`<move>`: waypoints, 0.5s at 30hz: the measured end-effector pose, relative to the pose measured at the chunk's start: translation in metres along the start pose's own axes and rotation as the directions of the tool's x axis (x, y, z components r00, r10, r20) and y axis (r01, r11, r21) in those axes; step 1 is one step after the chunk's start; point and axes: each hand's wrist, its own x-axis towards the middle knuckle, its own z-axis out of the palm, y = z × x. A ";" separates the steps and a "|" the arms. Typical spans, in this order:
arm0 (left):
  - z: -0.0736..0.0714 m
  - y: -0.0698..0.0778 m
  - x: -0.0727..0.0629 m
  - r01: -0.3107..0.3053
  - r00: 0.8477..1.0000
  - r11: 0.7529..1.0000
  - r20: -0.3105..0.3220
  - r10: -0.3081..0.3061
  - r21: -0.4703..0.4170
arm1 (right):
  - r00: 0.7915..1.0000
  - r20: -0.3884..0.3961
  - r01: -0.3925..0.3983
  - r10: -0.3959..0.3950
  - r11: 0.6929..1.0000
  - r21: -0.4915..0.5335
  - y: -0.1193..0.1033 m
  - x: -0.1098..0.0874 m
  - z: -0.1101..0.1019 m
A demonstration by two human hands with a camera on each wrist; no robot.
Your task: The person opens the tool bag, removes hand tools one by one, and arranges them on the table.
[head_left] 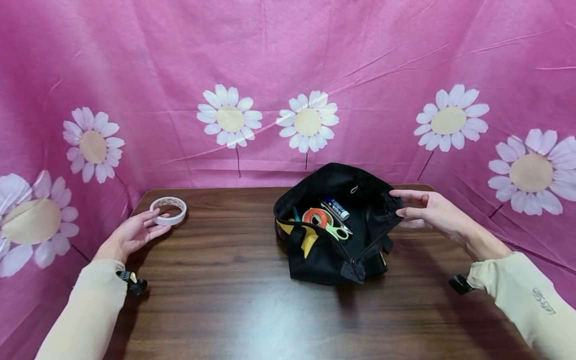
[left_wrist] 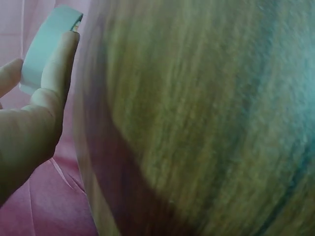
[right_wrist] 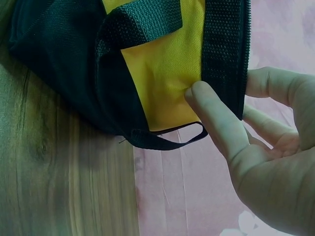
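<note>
A roll of white tape (head_left: 181, 216) is pinched by my left hand (head_left: 135, 234) near the table's back left corner. In the left wrist view, the tape roll (left_wrist: 43, 51) sits between thumb and fingers. A black and yellow zip bag (head_left: 315, 267) stands with its top open, right of centre. My right hand (head_left: 434, 212) pinches the bag's right rim. In the right wrist view, the thumb presses the yellow panel (right_wrist: 167, 88), with fingers behind the zip edge. Inside the bag lie an orange tape roll (head_left: 308, 215), green-handled scissors (head_left: 338, 233) and a blue and white tube (head_left: 337, 208).
The brown wooden table (head_left: 216, 300) ends at the back against a pink curtain (head_left: 279, 50) with printed daisies. A black strap loop (right_wrist: 170, 143) hangs from the bag's side. Dark wrist bands (head_left: 135, 283) are on both wrists.
</note>
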 end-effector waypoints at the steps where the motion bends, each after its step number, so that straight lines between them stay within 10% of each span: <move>1: -0.001 -0.001 -0.001 -0.001 1.000 1.000 -0.005 0.001 0.020 | 1.000 0.004 -0.001 0.001 1.000 -0.003 0.001 0.000 0.000; 7: -0.006 0.002 -0.006 0.006 0.990 0.990 -0.140 0.014 0.139 | 1.000 0.026 0.017 -0.017 1.000 -0.011 0.004 -0.001 0.000; 15: -0.009 0.011 -0.024 0.127 0.916 0.921 -0.399 0.033 0.368 | 0.998 0.042 0.041 -0.041 0.999 0.000 0.006 -0.002 -0.001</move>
